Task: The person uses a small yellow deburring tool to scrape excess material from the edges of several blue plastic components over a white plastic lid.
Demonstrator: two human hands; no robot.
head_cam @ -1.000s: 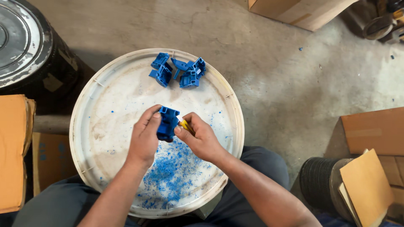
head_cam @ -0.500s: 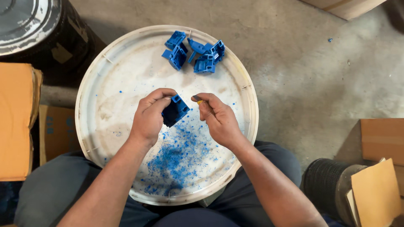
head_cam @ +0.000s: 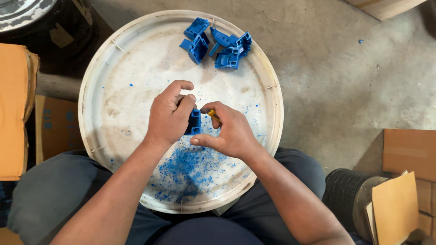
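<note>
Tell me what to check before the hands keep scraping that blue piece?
1. Left hand grips the blue piece: ok.
2. Right hand holds the yellow-handled tool: ok.
3. Tool's tip clear of the fingers: cannot tell, hidden.
4. Work sits over the white round tray: ok.
5. Blue shavings caught on the tray: ok.
6. Other blue pieces lie apart at the far rim: ok.

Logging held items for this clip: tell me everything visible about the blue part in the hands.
The blue part looks like moulded plastic, blocky with open ribbed cavities. The left hand grips it above the round white tray; the right hand presses a yellow-handled tool against it. Fingers hide most of it.
</note>
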